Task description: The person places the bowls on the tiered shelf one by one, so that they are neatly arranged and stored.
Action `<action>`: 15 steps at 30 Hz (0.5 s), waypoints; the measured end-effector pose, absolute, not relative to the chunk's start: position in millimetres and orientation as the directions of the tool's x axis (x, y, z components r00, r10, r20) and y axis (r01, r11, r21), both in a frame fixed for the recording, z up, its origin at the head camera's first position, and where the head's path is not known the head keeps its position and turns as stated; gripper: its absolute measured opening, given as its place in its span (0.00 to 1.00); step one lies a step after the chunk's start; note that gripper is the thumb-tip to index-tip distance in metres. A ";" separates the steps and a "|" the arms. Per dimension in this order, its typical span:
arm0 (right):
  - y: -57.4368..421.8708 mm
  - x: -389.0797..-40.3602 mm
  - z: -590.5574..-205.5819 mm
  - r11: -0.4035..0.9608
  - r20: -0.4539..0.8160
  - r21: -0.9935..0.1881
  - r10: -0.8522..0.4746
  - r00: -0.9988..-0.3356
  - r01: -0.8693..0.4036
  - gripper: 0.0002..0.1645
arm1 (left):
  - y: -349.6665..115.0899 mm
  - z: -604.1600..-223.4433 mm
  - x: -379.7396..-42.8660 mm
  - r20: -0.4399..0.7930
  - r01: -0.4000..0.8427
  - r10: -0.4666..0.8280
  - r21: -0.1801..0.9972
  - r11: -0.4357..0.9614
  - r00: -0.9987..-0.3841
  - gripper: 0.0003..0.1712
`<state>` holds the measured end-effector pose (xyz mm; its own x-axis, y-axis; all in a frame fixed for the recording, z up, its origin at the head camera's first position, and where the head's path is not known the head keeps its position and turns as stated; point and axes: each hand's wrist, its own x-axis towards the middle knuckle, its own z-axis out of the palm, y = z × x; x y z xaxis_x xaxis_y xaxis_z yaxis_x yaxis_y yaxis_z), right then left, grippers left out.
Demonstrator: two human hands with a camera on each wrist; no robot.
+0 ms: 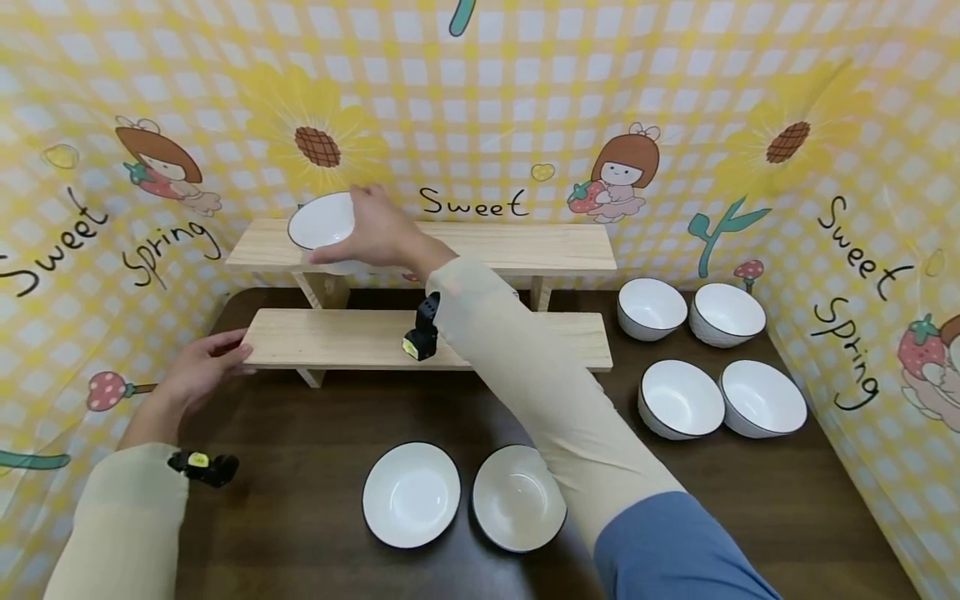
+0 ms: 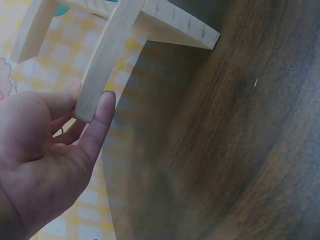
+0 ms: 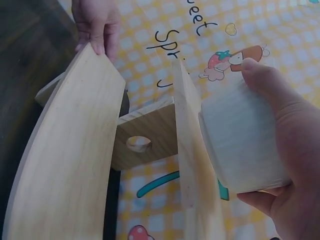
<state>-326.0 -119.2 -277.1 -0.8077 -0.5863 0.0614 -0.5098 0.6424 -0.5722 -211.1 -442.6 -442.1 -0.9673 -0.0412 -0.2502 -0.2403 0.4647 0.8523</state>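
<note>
My right hand (image 1: 386,229) grips a white bowl (image 1: 322,219) with a dark rim, thumb on one side and fingers on the other. This bowl is over the left part of the upper board (image 1: 510,246) of a two-step wooden shelf. In the right wrist view the bowl's ribbed outer side (image 3: 242,140) shows, rim facing the upper board and close to it. My left hand (image 1: 198,371) pinches the left end of the lower board (image 1: 337,340). The left wrist view shows thumb and fingers on opposite faces of that board end (image 2: 95,95).
Two white bowls stand at the front of the dark table, one (image 1: 412,495) beside another (image 1: 517,498) partly behind my right sleeve. Several more bowls (image 1: 682,398) stand right of the shelf. A yellow checked cloth (image 1: 480,108) encloses the back and sides.
</note>
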 end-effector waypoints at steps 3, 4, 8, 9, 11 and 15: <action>-121.7 -328.3 -281.1 0.650 0.062 -0.591 -0.554 -0.830 -0.478 0.70 | -441.5 -441.7 -213.2 -0.244 -0.238 -0.049 0.850 0.470 -0.969 0.37; -122.4 -329.0 -282.5 0.655 0.059 -0.593 -0.546 -0.836 -0.469 0.71 | -441.1 -441.9 -213.5 -0.240 -0.235 -0.050 0.852 0.469 -0.970 0.37; -125.5 -331.5 -289.0 0.647 0.057 -0.619 -0.528 -0.847 -0.445 0.72 | -440.9 -442.7 -213.7 -0.224 -0.225 -0.059 0.856 0.466 -0.973 0.37; -126.2 -331.9 -290.6 0.646 0.056 -0.626 -0.521 -0.852 -0.437 0.72 | -440.7 -442.8 -213.7 -0.220 -0.222 -0.059 0.857 0.466 -0.974 0.36; -127.7 -332.9 -293.8 0.641 0.063 -0.636 -0.512 -0.857 -0.430 0.71 | -440.5 -442.9 -213.5 -0.214 -0.218 -0.062 0.856 0.469 -0.975 0.36; -130.8 -335.2 -298.8 0.636 0.078 -0.642 -0.502 -0.861 -0.429 0.70 | -441.0 -442.3 -212.9 -0.216 -0.222 -0.069 0.849 0.479 -0.974 0.35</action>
